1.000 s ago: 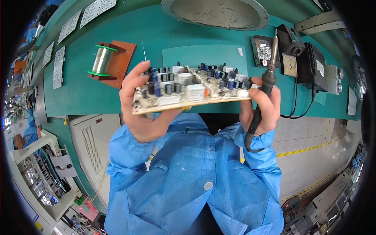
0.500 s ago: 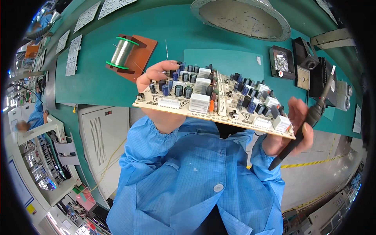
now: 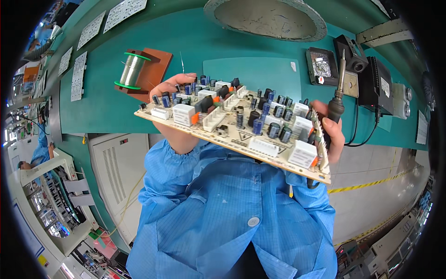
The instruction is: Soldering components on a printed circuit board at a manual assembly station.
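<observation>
**Populated circuit board held up in both hands, soldering iron tucked in the right**

The fingers (image 3: pixel 179 83) of the left hand (image 3: pixel 179 118) curl over the far edge of the circuit board (image 3: pixel 234 125) while the palm props it from beneath, so they are pinching the board rather than spread. The right hand (image 3: pixel 332 132) steadies the opposite end; its fingers are wrapped around the dark handle of a soldering iron (image 3: pixel 338 93), whose tip points up and away from the board, and one finger rests against the board's edge. The board is raised off the bench, tilted, component side toward the camera, crowded with blue capacitors, white relays and connectors.

The risk, as I judge it, lies in the right hand doing two jobs: a slip could swing the iron's tip into a component or a finger, and the board, gripped only at its ends, could tip or drop.

Beyond, on the green bench (image 3: pixel 93 111), stand a spool of solder wire (image 3: pixel 131 70) on a brown holder, a small tray of tip cleaner (image 3: pixel 320 66), the black soldering station (image 3: pixel 375 86) and a row of bare boards (image 3: pixel 88 32) along the far left. A large round lamp (image 3: pixel 265 17) hangs above. The room is a factory floor with yellow floor tape and another worker in blue at far left.
</observation>
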Demonstrator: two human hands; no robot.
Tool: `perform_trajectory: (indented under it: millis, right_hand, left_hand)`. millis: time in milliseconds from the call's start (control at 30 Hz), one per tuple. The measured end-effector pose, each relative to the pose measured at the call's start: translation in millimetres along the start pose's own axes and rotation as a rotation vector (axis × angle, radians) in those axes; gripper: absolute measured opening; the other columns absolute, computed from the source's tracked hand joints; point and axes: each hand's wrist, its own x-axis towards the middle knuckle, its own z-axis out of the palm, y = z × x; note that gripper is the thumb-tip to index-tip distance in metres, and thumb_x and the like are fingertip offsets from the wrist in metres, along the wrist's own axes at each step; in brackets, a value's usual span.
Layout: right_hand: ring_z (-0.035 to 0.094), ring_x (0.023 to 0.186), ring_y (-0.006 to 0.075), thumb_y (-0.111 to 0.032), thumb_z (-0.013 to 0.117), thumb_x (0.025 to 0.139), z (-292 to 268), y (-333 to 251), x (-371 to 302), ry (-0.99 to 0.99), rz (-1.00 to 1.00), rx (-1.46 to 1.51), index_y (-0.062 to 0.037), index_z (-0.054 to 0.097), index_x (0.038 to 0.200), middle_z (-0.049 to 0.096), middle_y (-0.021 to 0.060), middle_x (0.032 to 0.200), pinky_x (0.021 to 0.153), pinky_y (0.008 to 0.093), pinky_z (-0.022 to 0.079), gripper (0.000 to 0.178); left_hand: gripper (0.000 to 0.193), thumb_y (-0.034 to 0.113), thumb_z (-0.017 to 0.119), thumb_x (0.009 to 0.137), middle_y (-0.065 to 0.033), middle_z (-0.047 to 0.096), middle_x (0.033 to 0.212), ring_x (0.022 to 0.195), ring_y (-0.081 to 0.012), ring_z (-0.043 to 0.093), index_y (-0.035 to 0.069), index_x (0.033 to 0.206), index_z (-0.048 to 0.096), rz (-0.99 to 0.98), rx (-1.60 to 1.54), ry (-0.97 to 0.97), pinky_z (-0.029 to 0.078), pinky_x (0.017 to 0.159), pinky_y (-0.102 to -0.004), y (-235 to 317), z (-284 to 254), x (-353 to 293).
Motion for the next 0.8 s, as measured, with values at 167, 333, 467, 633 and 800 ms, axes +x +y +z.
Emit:
perform_trajectory:
  millis: [167, 333, 467, 633, 800]
  right_hand:
    - [0.058, 0.095, 0.0315, -0.023, 0.053, 0.085, 4.0, -11.3, -9.9, 0.115, 0.528, 0.192, -0.0073, 0.052, 0.115, 0.055, 0.0229, 0.116, 0.082, 0.0443, 0.048, 0.033]
    - [0.057, 0.101, 0.0336, -0.008, 0.065, 0.079, 23.8, 1.9, -1.2, -0.060, -0.042, 0.028, -0.0016, 0.048, 0.113, 0.057, 0.0269, 0.109, 0.085, 0.0435, 0.048, 0.039]
    - [0.057, 0.101, 0.0310, -0.002, 0.063, 0.079, 10.7, 26.5, -19.6, -0.008, 0.068, -0.061, -0.0023, 0.048, 0.113, 0.056, 0.0260, 0.112, 0.083, 0.0401, 0.049, 0.036]
    - [0.057, 0.098, 0.0279, 0.002, 0.059, 0.081, 4.7, 38.1, -33.7, 0.030, 0.196, -0.148, -0.0020, 0.049, 0.113, 0.055, 0.0240, 0.113, 0.084, 0.0379, 0.048, 0.034]
    - [0.057, 0.101, 0.0294, 0.000, 0.057, 0.083, 4.0, 46.7, -38.0, 0.046, 0.161, -0.170, -0.0011, 0.049, 0.115, 0.053, 0.0244, 0.115, 0.083, 0.0377, 0.048, 0.033]
  left_hand:
    - [0.032, 0.010, 0.065, 0.081, -0.0195, 0.054, 0.100, 0.095, -0.0278, 0.055, 0.002, 0.099, 0.041, 0.069, 0.263, 0.020, 0.045, 0.091, -0.0447, 11.0, -2.6, 3.5]
    - [0.029, 0.009, 0.064, 0.082, -0.0139, 0.059, 0.099, 0.085, -0.0193, 0.060, -0.001, 0.105, 0.048, 0.348, 0.679, 0.222, 0.050, 0.082, -0.0352, 82.2, -22.6, 46.9]
    - [0.042, 0.023, 0.076, 0.074, -0.0120, 0.065, 0.095, 0.084, -0.0154, 0.062, -0.004, 0.101, 0.059, 0.237, 0.980, 0.330, 0.049, 0.072, -0.0283, 109.3, -47.6, 160.3]
    - [0.086, 0.059, 0.070, 0.068, -0.0273, 0.061, 0.103, 0.097, -0.0329, 0.062, -0.013, 0.113, 0.053, -0.377, 1.433, 0.014, 0.047, 0.086, -0.0371, 29.6, -68.1, 309.4]
    - [0.106, 0.079, 0.048, 0.067, -0.0250, 0.012, 0.148, 0.138, -0.0372, 0.011, 0.012, 0.144, 0.022, -0.643, 1.895, -0.280, 0.010, 0.106, -0.0611, -96.5, 3.6, 273.2]
